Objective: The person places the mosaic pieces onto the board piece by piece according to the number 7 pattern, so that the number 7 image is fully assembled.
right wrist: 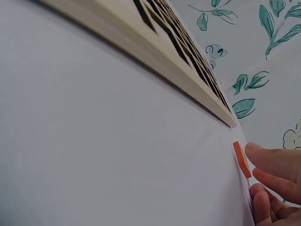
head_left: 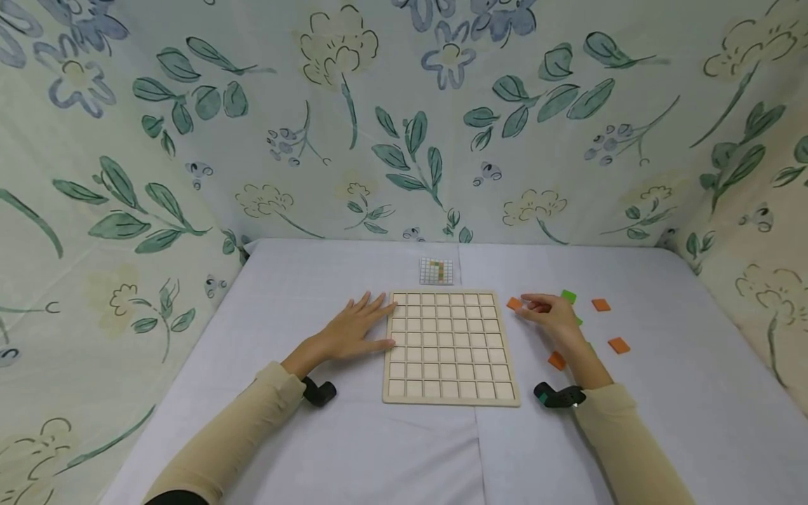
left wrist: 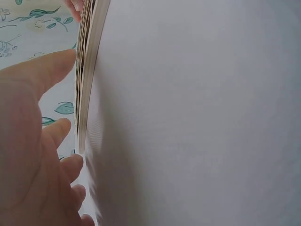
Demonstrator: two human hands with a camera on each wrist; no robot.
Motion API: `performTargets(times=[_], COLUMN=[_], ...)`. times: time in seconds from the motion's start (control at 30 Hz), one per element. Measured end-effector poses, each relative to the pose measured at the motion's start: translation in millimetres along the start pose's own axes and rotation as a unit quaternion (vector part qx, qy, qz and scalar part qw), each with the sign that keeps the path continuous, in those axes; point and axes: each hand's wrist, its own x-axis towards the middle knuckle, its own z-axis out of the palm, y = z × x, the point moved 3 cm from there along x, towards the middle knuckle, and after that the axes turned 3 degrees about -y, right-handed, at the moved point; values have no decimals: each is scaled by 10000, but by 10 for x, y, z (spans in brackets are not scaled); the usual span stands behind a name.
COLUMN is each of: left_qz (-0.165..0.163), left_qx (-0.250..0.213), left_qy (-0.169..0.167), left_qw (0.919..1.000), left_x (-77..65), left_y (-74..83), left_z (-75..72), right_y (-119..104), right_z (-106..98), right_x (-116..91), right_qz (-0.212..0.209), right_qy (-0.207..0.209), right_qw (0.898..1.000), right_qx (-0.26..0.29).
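Note:
A pale wooden grid board with rows of square compartments lies in the middle of the table. My left hand rests beside it with fingers spread, thumb and fingertips at its left edge; the left wrist view shows this hand against the board's side. To the right of the board, my right hand pinches an orange square tile between thumb and fingertip, low over the cloth. In the right wrist view the orange tile shows at the tips of the thumb and fingers.
A small printed grid card with coloured squares lies behind the board. Around the right hand are more orange tiles and green tiles, some partly hidden by it. White cloth covers the table; floral fabric hangs behind.

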Motion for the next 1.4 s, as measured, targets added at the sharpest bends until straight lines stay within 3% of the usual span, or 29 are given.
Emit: performTargets(times=[0.4,0.73,1.4], left_qz=[22,-9,186], left_qx=[20,173,106], left_qy=[-109,-88,80], left_qw=[9999,9998,9997], left_x=[-5,-19,-44], left_y=[-57,-72,-85], left_z=[53,89,93], right_y=[-4,24,-9], right_z=[77,101,64], right_x=[37,62,43], right_qz=[-39,-304,-341], right_qy=[393,441,240], right_qw=[9975,9939,9967], right_qx=[-583,-966,-701])
